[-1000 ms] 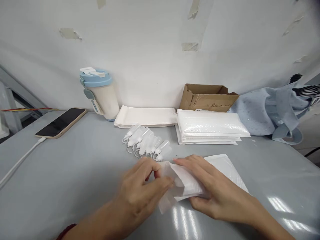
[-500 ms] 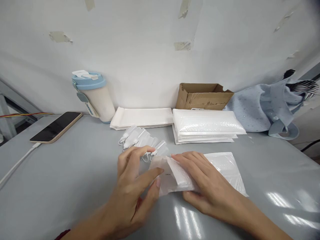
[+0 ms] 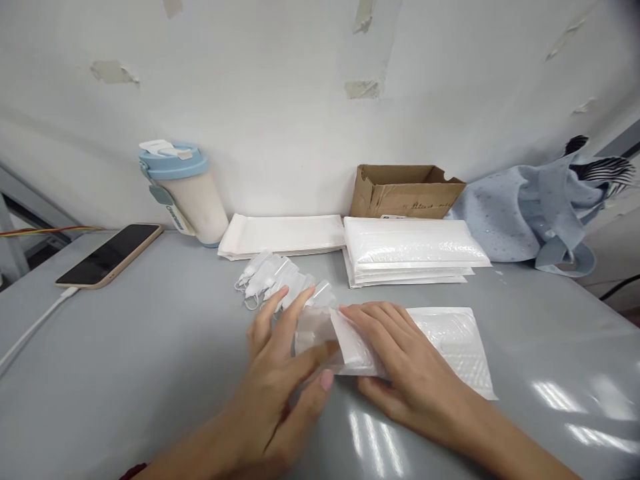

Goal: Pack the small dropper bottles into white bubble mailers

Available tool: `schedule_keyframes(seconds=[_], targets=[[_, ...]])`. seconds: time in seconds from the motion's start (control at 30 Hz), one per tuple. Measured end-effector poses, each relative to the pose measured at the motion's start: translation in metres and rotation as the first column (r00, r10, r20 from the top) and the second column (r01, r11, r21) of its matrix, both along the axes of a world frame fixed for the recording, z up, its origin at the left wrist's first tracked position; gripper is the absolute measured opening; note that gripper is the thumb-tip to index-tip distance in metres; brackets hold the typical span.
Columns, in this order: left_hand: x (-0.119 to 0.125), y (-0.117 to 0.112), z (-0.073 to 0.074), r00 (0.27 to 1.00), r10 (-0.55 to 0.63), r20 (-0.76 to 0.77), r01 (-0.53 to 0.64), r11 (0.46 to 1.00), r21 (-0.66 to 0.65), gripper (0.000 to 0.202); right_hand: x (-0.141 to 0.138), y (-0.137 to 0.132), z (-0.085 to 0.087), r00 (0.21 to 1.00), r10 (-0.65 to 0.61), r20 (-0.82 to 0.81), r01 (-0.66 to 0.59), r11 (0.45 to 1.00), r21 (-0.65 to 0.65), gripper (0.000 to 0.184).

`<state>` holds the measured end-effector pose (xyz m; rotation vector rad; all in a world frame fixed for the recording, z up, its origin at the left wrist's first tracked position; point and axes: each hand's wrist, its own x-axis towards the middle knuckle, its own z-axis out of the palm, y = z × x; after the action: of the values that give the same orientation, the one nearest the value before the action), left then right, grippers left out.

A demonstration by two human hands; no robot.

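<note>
A white padded mailer [image 3: 450,343] lies flat on the grey table [image 3: 150,360] in front of me. My right hand [image 3: 400,363] lies on its left half, fingers stretched out and pressing down. My left hand [image 3: 280,363] is at the mailer's left end, fingers extended over the translucent flap [image 3: 313,330], thumb underneath its edge. Just behind the hands lies a cluster of several small clear plastic-wrapped items [image 3: 280,280].
Along the wall stand a blue-lidded cup [image 3: 187,190], a flat pile of white bags [image 3: 285,235], a stack of padded mailers [image 3: 410,250] and an open cardboard box [image 3: 405,190]. A phone [image 3: 110,255] on a charging cable lies far left. Blue cloth [image 3: 540,213] is heaped at right.
My left hand has opened from a curled grip and now presses its fingers flat on the mailer's flap. The right hand stays on the mailer. The view has shifted slightly.
</note>
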<state>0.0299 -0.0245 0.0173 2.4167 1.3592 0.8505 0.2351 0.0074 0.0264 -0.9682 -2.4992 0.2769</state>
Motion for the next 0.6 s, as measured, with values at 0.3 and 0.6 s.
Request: schedule_keyframes(seconds=[0.3, 0.6], targets=[[-0.010, 0.013, 0.000, 0.925, 0.184, 0.333, -0.147, 0.980, -0.134, 0.035, 0.000, 0.000, 0.003, 1.000, 0.014, 0.005, -0.014, 0.999, -0.032, 0.062], [-0.012, 0.028, 0.003, 0.883, 0.359, 0.302, 0.022, 0.611, -0.792, 0.034, -0.005, -0.006, -0.010, 0.972, -0.026, 0.234, -0.054, 0.943, 0.329, 0.061]])
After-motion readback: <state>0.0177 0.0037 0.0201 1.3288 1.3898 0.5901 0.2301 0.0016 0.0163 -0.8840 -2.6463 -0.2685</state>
